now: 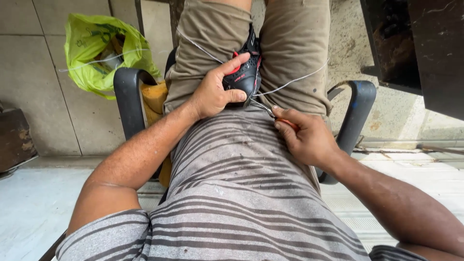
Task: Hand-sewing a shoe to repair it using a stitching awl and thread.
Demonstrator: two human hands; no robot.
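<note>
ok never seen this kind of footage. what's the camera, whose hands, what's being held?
There is one picture, taken by a camera worn on a person's head and looking down their own body, so you see their striped shirt, both forearms and their lap. No machine is involved, just two bare hands. The person sits in a dark plastic chair. The left hand grips a black and red shoe wedged between the knees. The right hand holds a thin metal tool with an orange handle, its tip at the shoe. A pale thread runs from the shoe out across both thighs. A yellow-green plastic bag lies on the tiled floor behind the chair.
</note>
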